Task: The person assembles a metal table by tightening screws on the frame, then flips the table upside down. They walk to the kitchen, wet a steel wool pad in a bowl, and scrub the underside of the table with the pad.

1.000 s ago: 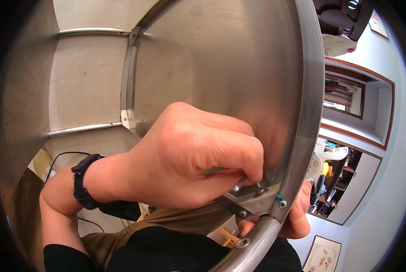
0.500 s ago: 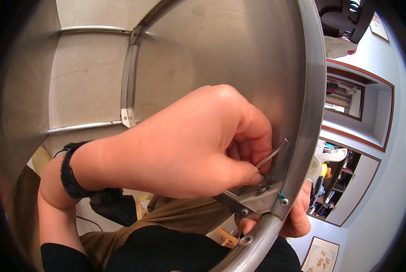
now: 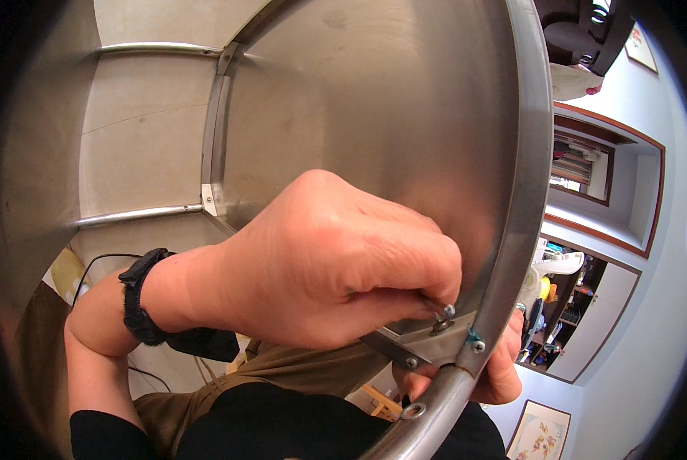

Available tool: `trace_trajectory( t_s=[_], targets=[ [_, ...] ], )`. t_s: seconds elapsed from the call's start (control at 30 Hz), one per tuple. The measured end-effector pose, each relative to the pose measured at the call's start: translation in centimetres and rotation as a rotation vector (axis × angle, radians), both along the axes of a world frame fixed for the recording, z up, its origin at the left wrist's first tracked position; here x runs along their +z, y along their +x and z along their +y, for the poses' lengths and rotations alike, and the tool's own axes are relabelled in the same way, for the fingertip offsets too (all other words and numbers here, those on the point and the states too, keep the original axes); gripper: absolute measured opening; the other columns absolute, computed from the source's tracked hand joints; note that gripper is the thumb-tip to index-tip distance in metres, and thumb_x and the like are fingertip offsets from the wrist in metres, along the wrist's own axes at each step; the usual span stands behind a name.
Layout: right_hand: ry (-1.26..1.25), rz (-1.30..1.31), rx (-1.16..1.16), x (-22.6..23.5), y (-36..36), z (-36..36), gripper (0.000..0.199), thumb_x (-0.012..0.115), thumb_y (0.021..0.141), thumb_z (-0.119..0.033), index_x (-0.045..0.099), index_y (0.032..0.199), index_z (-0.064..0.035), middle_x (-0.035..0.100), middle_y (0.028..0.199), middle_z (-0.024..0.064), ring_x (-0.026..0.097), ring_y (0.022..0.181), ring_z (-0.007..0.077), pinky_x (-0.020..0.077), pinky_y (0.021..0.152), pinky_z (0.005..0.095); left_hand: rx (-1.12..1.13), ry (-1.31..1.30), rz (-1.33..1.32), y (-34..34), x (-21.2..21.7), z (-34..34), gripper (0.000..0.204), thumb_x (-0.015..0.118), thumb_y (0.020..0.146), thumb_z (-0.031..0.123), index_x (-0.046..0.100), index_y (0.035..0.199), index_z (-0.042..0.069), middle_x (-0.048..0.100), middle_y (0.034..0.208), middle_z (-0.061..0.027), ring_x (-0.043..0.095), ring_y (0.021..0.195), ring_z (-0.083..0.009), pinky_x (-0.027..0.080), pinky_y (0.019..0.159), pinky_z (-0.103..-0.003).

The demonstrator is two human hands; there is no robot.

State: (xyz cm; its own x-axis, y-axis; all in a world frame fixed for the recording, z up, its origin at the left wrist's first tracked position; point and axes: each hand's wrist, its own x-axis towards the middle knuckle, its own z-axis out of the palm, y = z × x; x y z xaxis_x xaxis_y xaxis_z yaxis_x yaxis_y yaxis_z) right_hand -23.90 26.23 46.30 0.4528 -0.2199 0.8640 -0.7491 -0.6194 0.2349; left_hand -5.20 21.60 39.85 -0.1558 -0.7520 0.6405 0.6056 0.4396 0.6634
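Observation:
My left hand (image 3: 336, 268) comes in from the lower left, its fingers pinched on a thin metal hex key (image 3: 449, 310). Only the bright tip of the key shows past my fingertips, just above a bolt (image 3: 441, 325) on a flat corner bracket (image 3: 443, 343). This bracket joins a curved metal tube (image 3: 478, 307) at the rim of a metal panel. Partly hidden behind that tube, my right hand (image 3: 503, 372) has its fingers curled near the bracket's underside. Whatever they grip is out of sight. Teal material (image 3: 474, 337) sticks beside a screw in the tube.
The metal panel (image 3: 374, 100) stands before me, with crossbars (image 3: 144, 215) and another bracket (image 3: 212, 201) at left. A ring-shaped hole (image 3: 413, 411) marks the tube's lower part. Beyond it are a shelf cabinet (image 3: 589, 314) and a framed picture (image 3: 541, 433).
My left hand has rolled over and its fingers have come down toward the bolt. The hex key has swung from slanting up right to pointing its tip by the bracket. My right hand stays put.

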Motion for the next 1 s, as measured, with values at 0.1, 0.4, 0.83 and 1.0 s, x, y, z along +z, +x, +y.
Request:
trace_trajectory(
  t_s=[0.1,0.4,0.83,1.0],
  targets=[
    [0.190,0.216,0.056,2.0,-2.1,0.5,0.080,0.053,0.077,-0.085,0.043,0.091,-0.0069,0.045,0.067,0.0040,0.054,0.065,0.0161,0.0430,0.062,0.0316,0.026,-0.033,0.005,0.0,0.2,-0.2,0.015,0.070,0.072,-0.009,0.070,0.081,0.003,0.068,0.078,-0.0090,0.068,0.071,-0.0237,0.053,0.061,-0.030],
    [0.155,0.193,0.157,1.8,-2.3,0.0,0.081,0.052,0.076,-0.086,0.043,0.092,-0.0073,0.044,0.066,0.0033,0.052,0.063,0.0153,0.0444,0.062,0.0323,0.018,-0.053,0.049,-0.4,-0.3,-0.4,0.015,0.069,0.074,-0.008,0.071,0.082,0.004,0.070,0.080,-0.0093,0.069,0.071,-0.0228,0.054,0.060,-0.029],
    [0.168,0.220,0.189,2.1,-2.6,-0.1,0.080,0.053,0.079,-0.083,0.045,0.096,-0.0050,0.044,0.066,0.0041,0.051,0.060,0.0156,0.0432,0.058,0.0314,0.043,-0.059,0.032,-0.5,-0.1,-0.2,0.015,0.067,0.074,-0.010,0.071,0.081,0.003,0.070,0.080,-0.0102,0.069,0.071,-0.0233,0.054,0.060,-0.029],
    [0.157,0.238,0.191,2.1,-2.3,-0.5,0.081,0.052,0.079,-0.084,0.045,0.096,-0.0052,0.046,0.068,0.0046,0.053,0.062,0.0159,0.0445,0.059,0.0318,0.027,-0.055,0.039,-0.1,-0.4,-0.3,0.016,0.067,0.074,-0.010,0.071,0.081,0.003,0.070,0.080,-0.0105,0.069,0.071,-0.0235,0.055,0.061,-0.029]
  ],
)
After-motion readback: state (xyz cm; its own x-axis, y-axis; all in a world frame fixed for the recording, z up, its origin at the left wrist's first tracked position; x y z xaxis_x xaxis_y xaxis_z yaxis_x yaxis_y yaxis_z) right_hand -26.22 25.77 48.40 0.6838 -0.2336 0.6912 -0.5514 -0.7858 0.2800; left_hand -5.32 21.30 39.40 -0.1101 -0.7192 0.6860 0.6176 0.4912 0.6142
